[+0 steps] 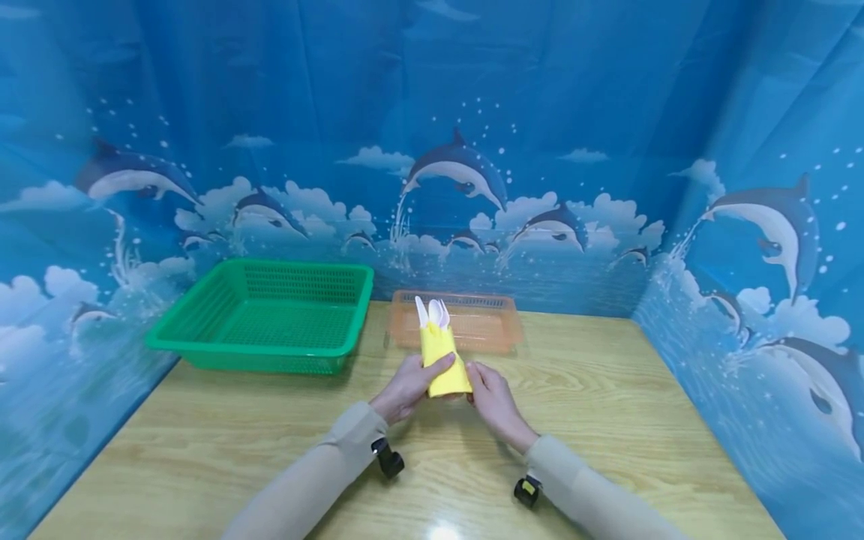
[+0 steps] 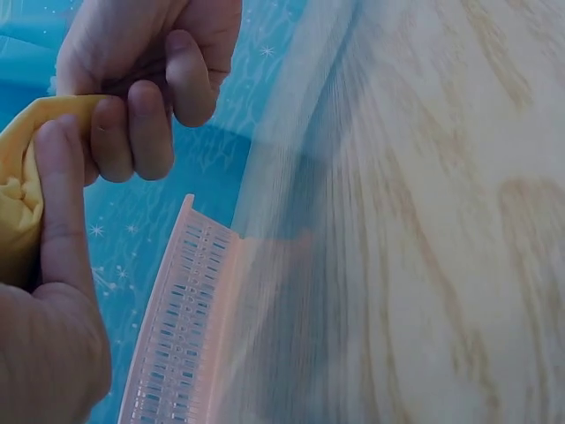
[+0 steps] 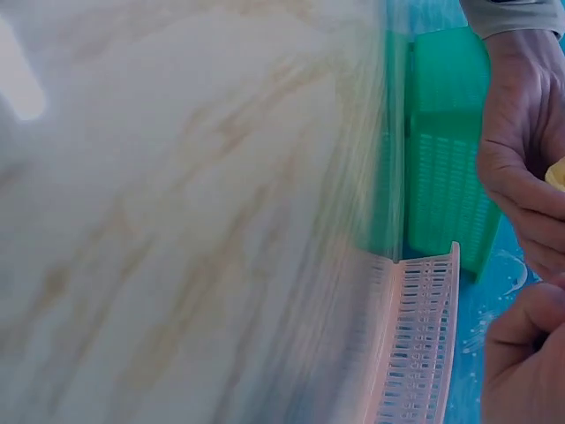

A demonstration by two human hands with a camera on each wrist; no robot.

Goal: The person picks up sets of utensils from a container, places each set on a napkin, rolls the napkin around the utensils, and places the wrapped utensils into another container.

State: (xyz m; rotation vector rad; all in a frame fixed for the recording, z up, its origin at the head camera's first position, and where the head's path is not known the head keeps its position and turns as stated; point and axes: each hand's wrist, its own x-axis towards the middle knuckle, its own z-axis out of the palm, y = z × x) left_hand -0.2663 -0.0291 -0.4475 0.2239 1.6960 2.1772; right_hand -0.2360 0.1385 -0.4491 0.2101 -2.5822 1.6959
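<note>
A yellow cloth napkin [image 1: 437, 346] is folded around white cutlery in front of me. Out of its top stick a knife [image 1: 421, 310], a spoon [image 1: 435, 310] and a fork [image 1: 445, 315]. My left hand [image 1: 409, 384] grips the bundle from the left, thumb across its front. At the lower right edge of the cloth, my right hand [image 1: 491, 397] pinches the fabric. In the left wrist view, curled fingers of the right hand [image 2: 146, 79] hold the end of the yellow cloth [image 2: 22, 194]. The bundle is mostly hidden in the right wrist view.
A large green basket [image 1: 250, 349] stands at the back left of the wooden table [image 1: 607, 405]. Behind the bundle is a smaller pale orange basket [image 1: 482, 330]. Blue curtains [image 1: 574, 90] printed with dolphins hang at the back and sides.
</note>
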